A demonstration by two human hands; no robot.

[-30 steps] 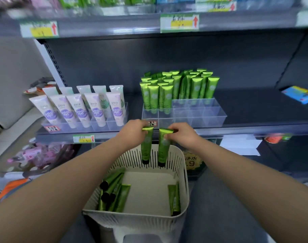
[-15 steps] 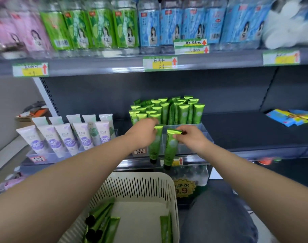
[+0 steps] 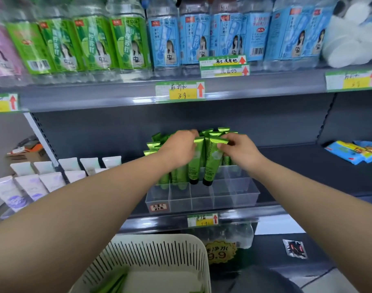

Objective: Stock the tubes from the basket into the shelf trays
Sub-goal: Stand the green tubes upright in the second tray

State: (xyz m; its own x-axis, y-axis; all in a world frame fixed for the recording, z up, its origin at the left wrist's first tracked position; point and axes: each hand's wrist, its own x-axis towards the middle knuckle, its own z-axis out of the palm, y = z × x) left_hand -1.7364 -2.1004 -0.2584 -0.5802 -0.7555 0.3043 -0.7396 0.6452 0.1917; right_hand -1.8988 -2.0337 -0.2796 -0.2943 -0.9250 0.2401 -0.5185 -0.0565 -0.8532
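My left hand (image 3: 177, 150) pinches the crimped top of a green tube (image 3: 195, 163), which hangs cap down over the clear divided tray (image 3: 202, 199) on the middle shelf. Beside it, my right hand (image 3: 239, 150) pinches the top of a second green tube (image 3: 211, 163), also cap down above the tray. Behind both tubes stand several green tubes (image 3: 157, 148) filling the tray's back rows; its front cells hold nothing. The cream slatted basket (image 3: 159, 253) sits below at the bottom edge, with green tubes (image 3: 112, 283) lying in it.
White and lilac tubes (image 3: 30, 187) stand in a tray at the left. Bottles (image 3: 125, 43) line the shelf above, with price tags (image 3: 179, 92) on its edge. Blue packets (image 3: 353, 152) lie at the right of the middle shelf.
Both hands have lifted the two green tubes from above the basket up to the shelf tray, and the view has tilted upward.
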